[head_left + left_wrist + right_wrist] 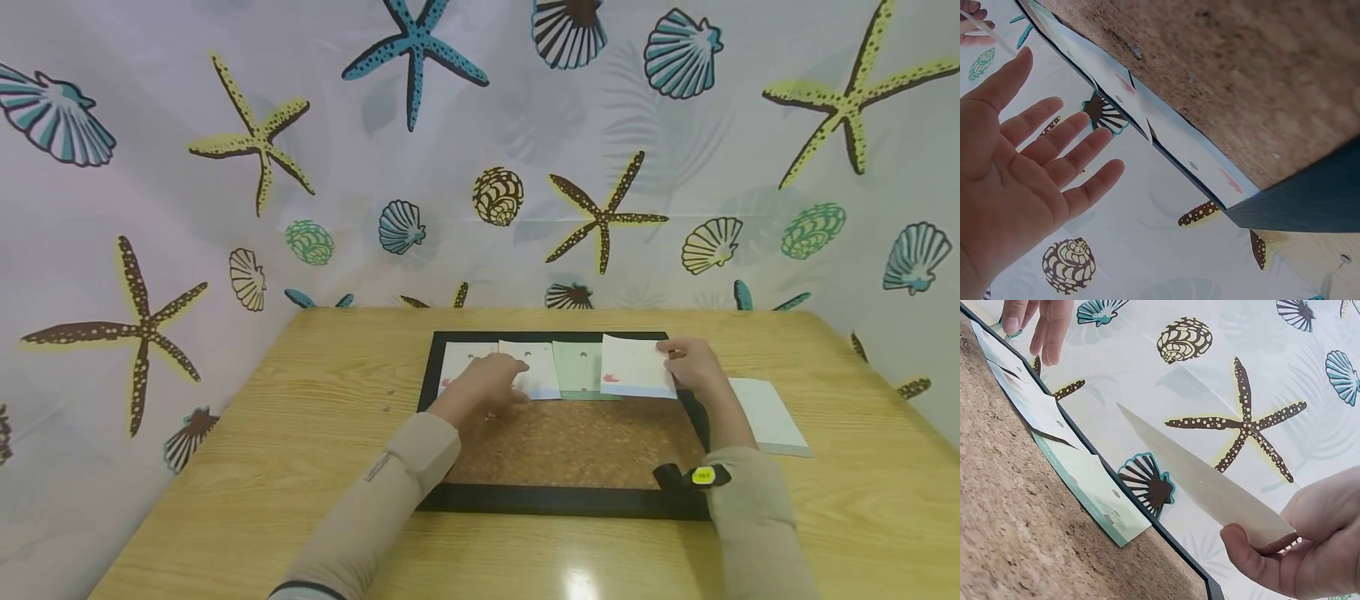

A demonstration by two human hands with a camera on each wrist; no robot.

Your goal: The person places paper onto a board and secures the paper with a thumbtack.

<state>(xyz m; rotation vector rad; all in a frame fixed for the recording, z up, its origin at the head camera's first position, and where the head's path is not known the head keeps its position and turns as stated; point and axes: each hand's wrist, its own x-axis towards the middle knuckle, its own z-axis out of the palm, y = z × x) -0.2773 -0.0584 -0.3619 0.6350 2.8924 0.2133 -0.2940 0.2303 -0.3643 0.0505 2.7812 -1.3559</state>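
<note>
A cork board (pixel 585 446) in a black frame lies on the table. Along its top edge, pins hold two white notes, the left one (pixel 455 362) overlapped by the second (pixel 542 385), and a green note (pixel 583 362). My right hand (pixel 699 367) pinches a loose white note (pixel 637 367) by its right edge, thumb against one face. This note hovers over the board's upper right, partly covering the green note. My left hand (pixel 487 385) is over the pinned white notes; in the left wrist view its fingers (pixel 1088 140) are spread, holding nothing.
More light paper (pixel 768 417) lies on the table right of the board. Small push pins (pixel 386 408) lie on the wood left of the frame; one pin (pixel 1344 259) also shows in the left wrist view. A curtain (pixel 450 250) with shells and starfish stands behind the table.
</note>
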